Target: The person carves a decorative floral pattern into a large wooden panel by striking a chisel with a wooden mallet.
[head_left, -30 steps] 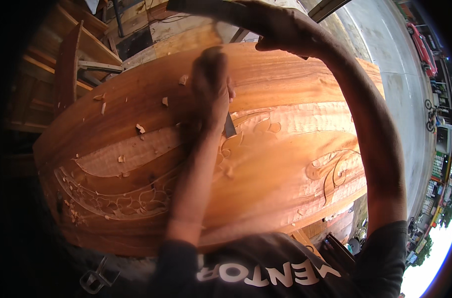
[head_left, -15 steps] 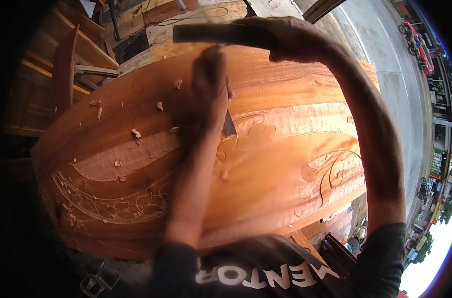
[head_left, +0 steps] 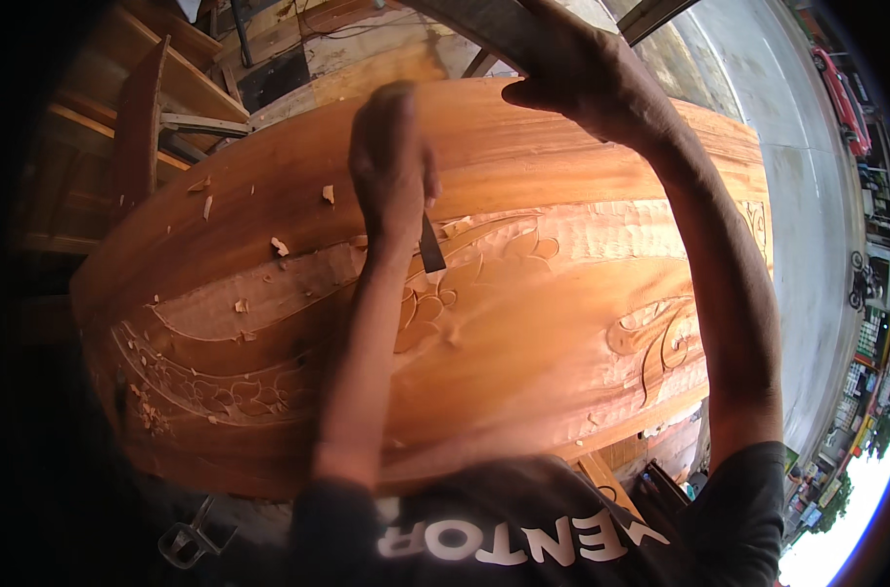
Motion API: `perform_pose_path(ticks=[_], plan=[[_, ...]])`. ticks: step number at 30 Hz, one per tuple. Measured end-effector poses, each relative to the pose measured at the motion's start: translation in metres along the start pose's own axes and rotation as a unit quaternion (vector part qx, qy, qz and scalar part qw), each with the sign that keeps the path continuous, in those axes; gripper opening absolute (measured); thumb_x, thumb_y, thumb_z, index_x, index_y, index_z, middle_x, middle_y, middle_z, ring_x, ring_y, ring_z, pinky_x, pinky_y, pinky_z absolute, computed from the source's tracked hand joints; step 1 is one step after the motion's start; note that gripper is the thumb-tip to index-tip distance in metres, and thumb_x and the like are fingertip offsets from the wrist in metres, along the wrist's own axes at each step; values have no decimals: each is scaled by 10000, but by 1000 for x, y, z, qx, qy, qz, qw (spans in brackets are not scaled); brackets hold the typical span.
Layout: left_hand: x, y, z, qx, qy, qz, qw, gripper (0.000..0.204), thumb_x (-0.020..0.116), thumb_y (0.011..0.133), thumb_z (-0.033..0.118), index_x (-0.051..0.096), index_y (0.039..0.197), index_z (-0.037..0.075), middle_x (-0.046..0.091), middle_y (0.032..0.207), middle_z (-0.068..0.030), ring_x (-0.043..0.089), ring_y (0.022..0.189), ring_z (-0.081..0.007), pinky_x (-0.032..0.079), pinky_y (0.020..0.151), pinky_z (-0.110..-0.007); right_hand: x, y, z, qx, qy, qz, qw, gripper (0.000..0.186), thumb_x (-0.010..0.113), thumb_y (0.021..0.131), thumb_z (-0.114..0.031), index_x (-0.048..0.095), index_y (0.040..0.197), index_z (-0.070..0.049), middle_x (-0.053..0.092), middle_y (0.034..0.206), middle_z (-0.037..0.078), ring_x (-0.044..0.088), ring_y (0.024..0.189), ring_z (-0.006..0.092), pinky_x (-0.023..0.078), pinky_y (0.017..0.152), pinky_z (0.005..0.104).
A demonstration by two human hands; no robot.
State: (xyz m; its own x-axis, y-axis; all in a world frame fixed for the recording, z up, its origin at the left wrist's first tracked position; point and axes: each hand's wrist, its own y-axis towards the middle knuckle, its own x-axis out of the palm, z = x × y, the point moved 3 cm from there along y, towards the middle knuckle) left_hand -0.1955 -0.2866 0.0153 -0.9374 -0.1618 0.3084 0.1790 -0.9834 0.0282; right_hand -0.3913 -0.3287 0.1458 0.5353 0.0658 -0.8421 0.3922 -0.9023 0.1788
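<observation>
My left hand point(head_left: 390, 161) is closed around the handle of a chisel, which the fingers mostly hide. Below the fist, the dark flat chisel blade point(head_left: 432, 245) slants down to the carved wooden panel point(head_left: 523, 333), its edge at the border of a leaf outline. Up and to the right, my right hand point(head_left: 601, 93) grips a long bar-shaped wooden mallet point(head_left: 484, 27), held above the far edge of the panel. Its far end runs past the top of the picture. Carved scrolls point(head_left: 660, 338) and a flower band point(head_left: 230, 391) mark the panel.
Curled wood chips point(head_left: 280, 247) lie scattered across the panel's left half. Wooden furniture parts point(head_left: 137, 127) stand at the far left. A metal-framed object point(head_left: 196, 538) sits at the lower left. Beyond the panel's right end runs a grey paved road point(head_left: 807, 245) with parked vehicles.
The mallet has moved up and away from above my left fist, its end now out of the picture. The chisel has shifted slightly left along the carved line, still in my left hand.
</observation>
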Motion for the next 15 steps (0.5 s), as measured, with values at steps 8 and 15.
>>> perform_pose_path(ticks=[8, 15], plan=[[17, -1, -15, -10, 32, -90, 995, 367, 617, 1080, 439, 612, 1182, 86, 565, 657, -27, 424, 383, -63, 301, 357, -223, -8, -11, 40, 91, 197, 92, 972, 846, 848, 800, -55, 470, 1557, -82, 708, 1031, 93, 676, 857, 211, 545, 769, 357], [18, -4, -18, -56, 31, -146, 987, 348, 637, 1074, 428, 615, 1156, 91, 565, 666, -12, 442, 407, -57, 316, 365, -221, 18, -39, 54, 39, 59, -124, 990, 905, 847, 796, -26, 438, 1596, -134, 707, 1304, 115, 665, 1214, 254, 514, 1076, 398]])
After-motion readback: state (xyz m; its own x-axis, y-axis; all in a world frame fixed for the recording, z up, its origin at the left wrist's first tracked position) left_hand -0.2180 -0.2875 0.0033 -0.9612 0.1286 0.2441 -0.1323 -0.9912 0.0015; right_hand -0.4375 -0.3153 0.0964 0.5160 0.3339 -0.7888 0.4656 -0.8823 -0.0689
